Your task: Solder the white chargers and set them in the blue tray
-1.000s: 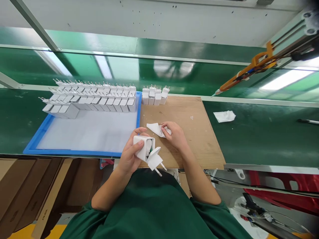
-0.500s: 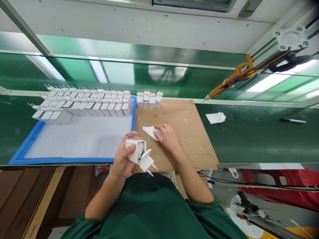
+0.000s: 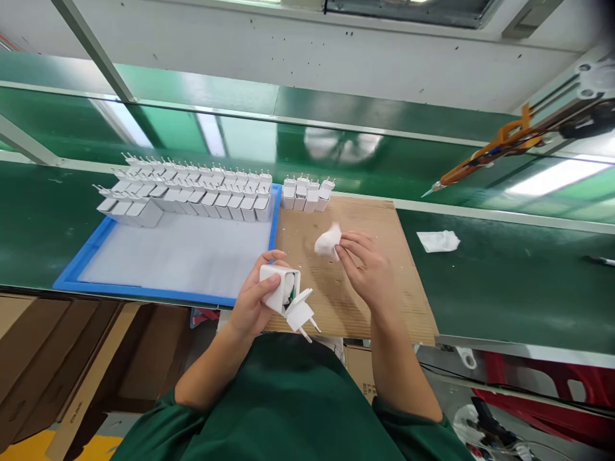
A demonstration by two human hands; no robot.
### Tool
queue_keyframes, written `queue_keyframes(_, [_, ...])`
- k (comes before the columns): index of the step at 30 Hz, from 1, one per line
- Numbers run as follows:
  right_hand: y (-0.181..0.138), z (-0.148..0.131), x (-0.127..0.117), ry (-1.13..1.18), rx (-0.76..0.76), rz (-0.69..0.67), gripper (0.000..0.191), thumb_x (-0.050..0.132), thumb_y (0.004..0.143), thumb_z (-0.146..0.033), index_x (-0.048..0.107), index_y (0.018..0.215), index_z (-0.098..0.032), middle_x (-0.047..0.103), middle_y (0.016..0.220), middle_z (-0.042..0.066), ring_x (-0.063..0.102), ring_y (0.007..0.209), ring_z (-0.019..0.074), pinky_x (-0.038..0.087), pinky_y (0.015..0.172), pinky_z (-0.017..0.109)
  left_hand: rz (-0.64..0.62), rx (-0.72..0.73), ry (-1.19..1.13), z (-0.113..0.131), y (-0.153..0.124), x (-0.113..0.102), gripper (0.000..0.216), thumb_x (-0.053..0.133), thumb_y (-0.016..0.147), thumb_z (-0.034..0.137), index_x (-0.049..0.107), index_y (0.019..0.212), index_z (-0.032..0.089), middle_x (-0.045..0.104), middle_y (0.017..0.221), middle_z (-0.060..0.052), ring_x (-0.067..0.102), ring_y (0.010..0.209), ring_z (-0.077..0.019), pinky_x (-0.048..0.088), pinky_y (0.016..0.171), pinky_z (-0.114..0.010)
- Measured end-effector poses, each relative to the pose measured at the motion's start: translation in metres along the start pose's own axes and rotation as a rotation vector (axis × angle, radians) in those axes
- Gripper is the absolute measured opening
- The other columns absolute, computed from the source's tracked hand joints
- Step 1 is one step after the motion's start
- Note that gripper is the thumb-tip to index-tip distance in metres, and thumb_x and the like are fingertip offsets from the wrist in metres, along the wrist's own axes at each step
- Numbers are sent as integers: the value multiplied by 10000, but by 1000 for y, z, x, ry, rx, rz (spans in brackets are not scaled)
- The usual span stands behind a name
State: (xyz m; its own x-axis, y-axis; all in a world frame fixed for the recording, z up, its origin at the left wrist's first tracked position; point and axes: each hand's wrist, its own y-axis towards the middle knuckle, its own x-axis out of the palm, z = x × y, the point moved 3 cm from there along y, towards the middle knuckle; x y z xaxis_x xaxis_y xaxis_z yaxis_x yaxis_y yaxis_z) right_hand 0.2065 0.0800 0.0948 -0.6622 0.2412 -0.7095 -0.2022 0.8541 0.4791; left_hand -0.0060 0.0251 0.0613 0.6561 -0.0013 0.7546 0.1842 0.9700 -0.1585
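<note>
Adapter in left hand (curled round it), open end rightward, prongs near-right; right hand pinches white cloth, far-right of it.

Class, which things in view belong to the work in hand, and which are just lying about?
Likely the job:
open plug adapter, left hand
white wipe, right hand
cardboard sheet beneath
blue tray with plug adapters

Apparently lying about:
second white wipe
pen

White cloth now off the cardboard
</note>
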Motion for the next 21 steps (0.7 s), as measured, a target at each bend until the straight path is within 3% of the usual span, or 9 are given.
queue_keyframes(2, [3, -22, -13, 119, -120, -33, 112, 610, 925, -236, 708, 973, -261, 766, 1037, 46, 703, 1033, 223, 537, 997, 442, -8, -5, 7, 0, 0, 1, 504, 827, 712, 383, 568, 1106, 203, 619, 855, 6, 574, 643, -108, 459, 563, -216])
queue_keyframes(5, [7, -50, -22, 231, -254, -200, 162, 621, 918, -189, 691, 1034, -278, 773, 927, 2, 728, 896, 177, 584, 893, 358, -28, -8, 30, 1, 0, 3, 485, 811, 731, 384, 564, 1110, 211, 618, 855, 4, 581, 659, -121, 462, 575, -225])
queue_keyframes(9, [14, -69, -22, 287, -366, -345, 214, 590, 935, -173, 688, 1103, -262, 772, 946, 28, 720, 871, 166, 591, 748, 309, -48, -3, 52, 2, -1, 7, 484, 802, 743, 392, 559, 1120, 211, 615, 847, 8, 577, 673, -119, 464, 595, -221])
queue_keyframes(21, [28, -84, -23, 277, -532, -346, 135, 629, 920, -190, 731, 999, -228, 754, 883, 43, 709, 811, 158, 589, 704, 300, -46, -21, 115, 9, -8, 10, 459, 820, 757, 355, 577, 1128, 236, 612, 855, 16, 594, 713, -123, 479, 619, -209])
